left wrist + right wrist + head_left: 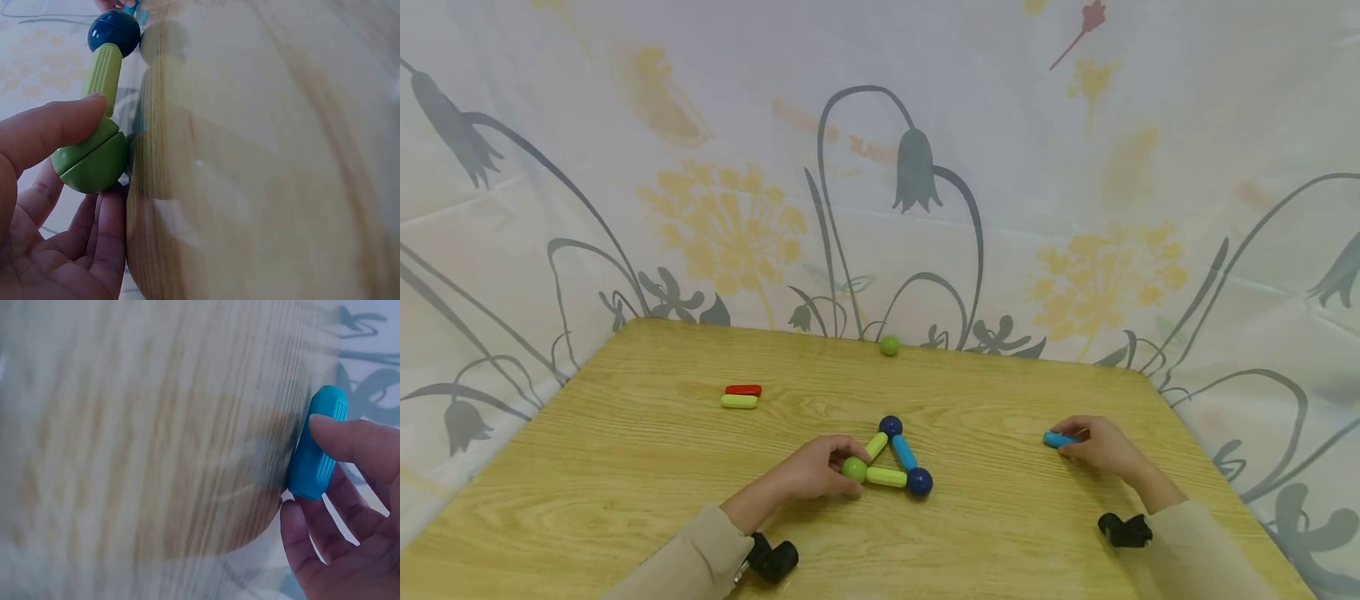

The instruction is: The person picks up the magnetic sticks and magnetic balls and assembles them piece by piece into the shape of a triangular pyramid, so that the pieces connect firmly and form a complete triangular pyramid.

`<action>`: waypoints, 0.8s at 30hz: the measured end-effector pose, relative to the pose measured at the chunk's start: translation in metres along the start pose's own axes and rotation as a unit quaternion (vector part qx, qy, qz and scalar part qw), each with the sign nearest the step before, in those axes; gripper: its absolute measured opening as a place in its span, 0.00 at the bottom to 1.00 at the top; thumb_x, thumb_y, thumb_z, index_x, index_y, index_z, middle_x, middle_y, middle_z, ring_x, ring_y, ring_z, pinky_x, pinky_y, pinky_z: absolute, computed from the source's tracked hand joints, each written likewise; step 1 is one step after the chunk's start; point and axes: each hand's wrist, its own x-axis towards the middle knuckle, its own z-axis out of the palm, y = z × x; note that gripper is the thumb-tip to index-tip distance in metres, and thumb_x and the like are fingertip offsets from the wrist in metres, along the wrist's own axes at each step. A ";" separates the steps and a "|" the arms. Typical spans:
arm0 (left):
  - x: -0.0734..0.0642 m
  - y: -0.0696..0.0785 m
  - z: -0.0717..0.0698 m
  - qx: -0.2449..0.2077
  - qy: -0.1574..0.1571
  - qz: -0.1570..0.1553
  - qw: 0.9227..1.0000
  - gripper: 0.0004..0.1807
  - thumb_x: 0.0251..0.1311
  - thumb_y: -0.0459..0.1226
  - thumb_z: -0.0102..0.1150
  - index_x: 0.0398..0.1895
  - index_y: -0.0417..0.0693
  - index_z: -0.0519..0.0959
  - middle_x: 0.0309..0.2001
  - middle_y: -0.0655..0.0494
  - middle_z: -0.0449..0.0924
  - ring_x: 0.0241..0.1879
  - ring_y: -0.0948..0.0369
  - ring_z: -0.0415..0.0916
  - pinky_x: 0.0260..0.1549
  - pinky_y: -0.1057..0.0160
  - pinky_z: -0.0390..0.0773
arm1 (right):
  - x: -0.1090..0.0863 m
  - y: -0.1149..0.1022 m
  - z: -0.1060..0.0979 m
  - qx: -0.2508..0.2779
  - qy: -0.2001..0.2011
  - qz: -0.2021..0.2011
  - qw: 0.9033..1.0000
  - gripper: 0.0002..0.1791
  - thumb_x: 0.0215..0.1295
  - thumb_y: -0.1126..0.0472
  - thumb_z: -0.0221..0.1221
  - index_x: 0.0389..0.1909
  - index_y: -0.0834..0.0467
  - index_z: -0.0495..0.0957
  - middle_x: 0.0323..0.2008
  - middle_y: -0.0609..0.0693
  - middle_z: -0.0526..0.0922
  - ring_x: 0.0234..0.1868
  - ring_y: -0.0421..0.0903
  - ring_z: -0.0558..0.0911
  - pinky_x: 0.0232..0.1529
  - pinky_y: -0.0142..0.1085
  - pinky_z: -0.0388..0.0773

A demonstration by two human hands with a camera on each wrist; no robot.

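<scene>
A flat triangle of rods and balls lies on the wooden table. Its left corner is a green ball (853,470), which my left hand (816,468) holds between thumb and fingers; the left wrist view shows the seam round this green ball (94,156). Two dark blue balls (919,482) form the other corners. Two yellow-green rods (887,477) and one blue rod (904,452) join them. Off to the right, my right hand (1101,446) pinches a loose blue rod (1057,439). Thumb and fingers grip that ribbed blue rod (317,447) in the right wrist view.
At the back left, a red rod (743,389) lies beside a yellow-green rod (739,402). Another green ball (890,345) sits by the table's far edge, close to the flower-printed cloth (865,250). Black wrist cameras (1124,530) hang below both sleeves.
</scene>
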 end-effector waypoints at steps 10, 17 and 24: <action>0.003 -0.002 0.000 0.010 0.000 -0.003 1.000 0.16 0.49 0.31 0.68 0.44 0.44 0.79 0.43 0.56 0.74 0.38 0.59 0.69 0.39 0.61 0.71 | -0.001 -0.030 0.014 0.055 -0.022 -0.040 0.997 0.14 0.61 0.65 0.61 0.46 0.65 0.75 0.40 0.55 0.77 0.39 0.50 0.77 0.38 0.40 0.75; 0.002 -0.003 0.001 0.019 0.003 -0.004 1.000 0.16 0.49 0.32 0.69 0.43 0.46 0.79 0.44 0.56 0.74 0.42 0.57 0.70 0.42 0.58 0.71 | 0.000 -0.054 0.027 0.104 -0.035 -0.101 0.989 0.13 0.62 0.66 0.60 0.46 0.66 0.73 0.38 0.54 0.77 0.39 0.50 0.77 0.37 0.35 0.76; 0.001 -0.004 0.000 0.022 0.003 0.005 1.000 0.16 0.50 0.33 0.69 0.43 0.46 0.79 0.44 0.56 0.74 0.42 0.57 0.70 0.42 0.58 0.71 | 0.006 -0.074 0.041 0.131 -0.033 -0.131 0.982 0.11 0.62 0.67 0.60 0.43 0.64 0.72 0.39 0.55 0.77 0.42 0.51 0.78 0.40 0.34 0.76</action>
